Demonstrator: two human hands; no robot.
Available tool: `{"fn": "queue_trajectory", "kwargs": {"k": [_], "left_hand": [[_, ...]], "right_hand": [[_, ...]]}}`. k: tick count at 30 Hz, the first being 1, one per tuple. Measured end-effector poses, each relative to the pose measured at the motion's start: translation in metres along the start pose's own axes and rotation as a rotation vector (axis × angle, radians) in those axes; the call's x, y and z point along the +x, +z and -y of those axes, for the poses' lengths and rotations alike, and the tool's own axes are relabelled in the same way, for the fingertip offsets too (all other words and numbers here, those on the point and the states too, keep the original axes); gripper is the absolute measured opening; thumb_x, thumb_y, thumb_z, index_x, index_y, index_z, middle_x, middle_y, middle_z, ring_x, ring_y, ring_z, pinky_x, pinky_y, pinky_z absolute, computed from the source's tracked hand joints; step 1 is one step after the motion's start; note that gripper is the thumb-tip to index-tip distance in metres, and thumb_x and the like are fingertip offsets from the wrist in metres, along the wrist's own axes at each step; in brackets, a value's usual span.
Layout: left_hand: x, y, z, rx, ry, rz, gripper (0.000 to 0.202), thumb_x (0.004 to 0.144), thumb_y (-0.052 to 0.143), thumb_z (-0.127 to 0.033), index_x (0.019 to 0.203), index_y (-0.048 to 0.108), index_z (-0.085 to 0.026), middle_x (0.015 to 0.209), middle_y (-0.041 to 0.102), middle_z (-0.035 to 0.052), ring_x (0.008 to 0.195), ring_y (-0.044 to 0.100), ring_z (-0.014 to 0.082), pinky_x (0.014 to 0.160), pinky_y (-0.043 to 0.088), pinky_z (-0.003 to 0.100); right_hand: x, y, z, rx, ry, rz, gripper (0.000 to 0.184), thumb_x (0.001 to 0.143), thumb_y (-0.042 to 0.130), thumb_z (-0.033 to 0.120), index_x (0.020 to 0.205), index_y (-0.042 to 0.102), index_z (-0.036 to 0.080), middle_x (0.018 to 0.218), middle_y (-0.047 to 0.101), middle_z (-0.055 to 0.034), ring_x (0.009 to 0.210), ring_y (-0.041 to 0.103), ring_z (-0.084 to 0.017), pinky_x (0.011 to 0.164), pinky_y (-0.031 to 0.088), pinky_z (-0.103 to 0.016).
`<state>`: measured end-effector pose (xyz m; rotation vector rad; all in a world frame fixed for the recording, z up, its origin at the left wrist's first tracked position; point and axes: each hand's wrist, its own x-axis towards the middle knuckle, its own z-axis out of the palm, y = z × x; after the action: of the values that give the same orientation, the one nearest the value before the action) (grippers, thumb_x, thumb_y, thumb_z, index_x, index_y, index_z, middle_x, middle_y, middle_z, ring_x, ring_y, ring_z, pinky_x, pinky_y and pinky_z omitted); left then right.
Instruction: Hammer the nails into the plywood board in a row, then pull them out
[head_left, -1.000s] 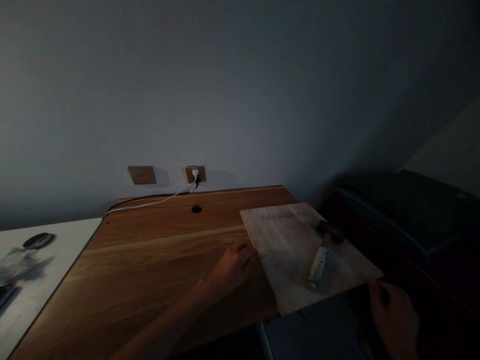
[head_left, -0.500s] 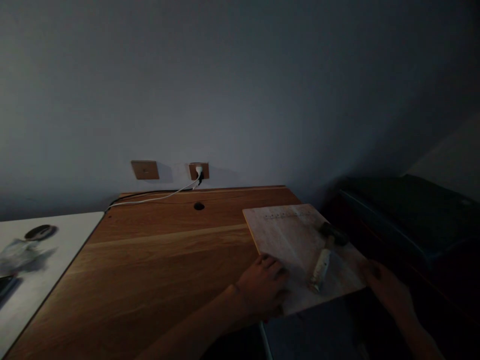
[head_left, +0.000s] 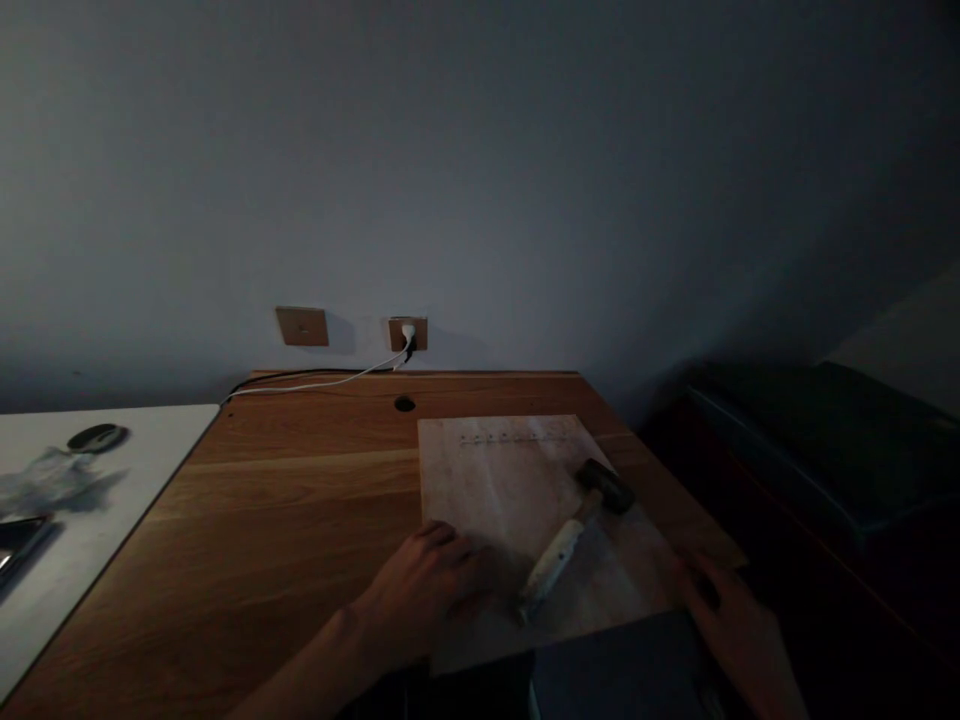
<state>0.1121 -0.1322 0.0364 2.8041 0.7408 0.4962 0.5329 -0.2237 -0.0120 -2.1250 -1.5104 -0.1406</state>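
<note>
A pale wooden board [head_left: 510, 480] lies on the brown wooden desk [head_left: 300, 510], with a row of small nails or holes near its far edge. A mallet [head_left: 574, 535] with a dark head and light handle rests on the board. My left hand [head_left: 431, 590] lies on the board's near left corner, fingers curled over its edge. My right hand [head_left: 724, 620] holds the board's near right corner; the dim light hides its fingers.
A white cable [head_left: 322, 383] runs from a wall socket [head_left: 408, 333] across the desk's back edge. A white table [head_left: 82, 500] with small items stands at the left. Dark furniture [head_left: 817, 450] fills the right side.
The board with the mallet has shifted left and turned squarer to the desk. Both my hands moved with it, the left one sliding down to the near corner.
</note>
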Motion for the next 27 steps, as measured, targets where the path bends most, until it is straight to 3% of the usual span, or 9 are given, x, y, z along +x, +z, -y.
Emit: {"fn": "queue_trajectory", "kwargs": {"k": [2,4,8,12,15,18,20,23,27], "left_hand": [[-0.031,-0.009,0.006,0.033,-0.046,-0.033,0.026,0.097,0.059,-0.031,0.122,0.061,-0.025,0.102,0.071,0.0025,0.091,0.066,0.0213,0.082,0.054,0.035],[-0.064,-0.014,0.012,0.081,-0.057,-0.125,0.03,0.098,0.056,-0.028,0.128,0.059,-0.025,0.108,0.072,0.0032,0.097,0.067,0.0217,0.089,0.055,0.035],[-0.124,-0.024,0.021,0.162,-0.136,-0.231,0.033,0.1,0.053,-0.03,0.131,0.06,-0.03,0.108,0.075,0.0003,0.096,0.071,0.0191,0.085,0.058,0.028],[-0.154,-0.038,0.029,0.122,-0.193,-0.253,0.034,0.099,0.048,-0.026,0.129,0.063,-0.031,0.1,0.077,-0.0001,0.087,0.073,0.0171,0.076,0.06,0.024],[-0.143,-0.047,0.042,0.074,-0.254,-0.282,0.033,0.098,0.044,-0.019,0.119,0.068,-0.026,0.094,0.076,0.0027,0.082,0.072,0.016,0.074,0.058,0.024],[-0.105,-0.054,0.067,0.035,-0.332,-0.387,0.022,0.099,0.049,-0.027,0.091,0.07,-0.021,0.085,0.073,0.0036,0.078,0.07,0.0163,0.073,0.055,0.026],[-0.074,-0.056,0.089,-0.018,-0.405,-0.414,0.023,0.098,0.052,-0.029,0.081,0.065,-0.019,0.078,0.069,0.0021,0.072,0.066,0.0149,0.07,0.051,0.025],[-0.039,-0.053,0.126,-0.075,-0.444,-0.399,0.014,0.095,0.051,-0.022,0.089,0.063,-0.019,0.086,0.068,0.0027,0.077,0.064,0.0147,0.073,0.049,0.026],[-0.03,-0.037,0.158,-0.108,-0.451,-0.399,0.017,0.092,0.049,-0.018,0.101,0.063,-0.018,0.096,0.065,0.005,0.085,0.062,0.0157,0.077,0.049,0.027]], "right_hand": [[-0.015,0.004,0.025,0.035,-0.09,-0.011,0.049,0.088,0.048,0.056,0.106,0.072,0.017,0.11,0.076,-0.016,0.105,0.072,-0.034,0.092,0.058,-0.049],[-0.029,0.006,0.048,0.065,-0.148,0.015,0.047,0.092,0.049,0.056,0.111,0.071,0.019,0.113,0.076,-0.0132,0.106,0.071,-0.032,0.093,0.058,-0.049],[-0.045,0.011,0.077,0.128,-0.19,0.014,0.046,0.093,0.049,0.06,0.104,0.075,0.024,0.106,0.079,-0.01,0.098,0.074,-0.031,0.083,0.062,-0.045],[-0.033,0.016,0.093,0.261,-0.11,0.136,0.046,0.092,0.049,0.063,0.093,0.075,0.026,0.089,0.081,-0.0083,0.08,0.077,-0.028,0.069,0.062,-0.038],[-0.001,0.021,0.12,0.335,-0.025,0.123,0.044,0.087,0.053,0.065,0.09,0.073,0.025,0.087,0.08,-0.0092,0.078,0.075,-0.029,0.068,0.059,-0.039],[0.045,0.028,0.16,0.536,-0.031,0.059,0.039,0.081,0.063,0.06,0.088,0.069,0.022,0.092,0.076,-0.0102,0.088,0.071,-0.03,0.081,0.055,-0.043],[0.078,0.038,0.189,0.671,-0.041,0.069,0.039,0.079,0.066,0.06,0.085,0.066,0.021,0.088,0.073,-0.0096,0.083,0.068,-0.027,0.077,0.053,-0.04],[0.118,0.065,0.221,0.752,-0.077,0.152,0.042,0.081,0.062,0.062,0.087,0.065,0.021,0.075,0.068,-0.0042,0.07,0.063,-0.021,0.067,0.051,-0.033],[0.137,0.108,0.238,0.825,-0.075,0.238,0.047,0.077,0.062,0.068,0.073,0.064,0.02,0.06,0.057,0.001,0.058,0.055,-0.017,0.056,0.044,-0.028]]}}
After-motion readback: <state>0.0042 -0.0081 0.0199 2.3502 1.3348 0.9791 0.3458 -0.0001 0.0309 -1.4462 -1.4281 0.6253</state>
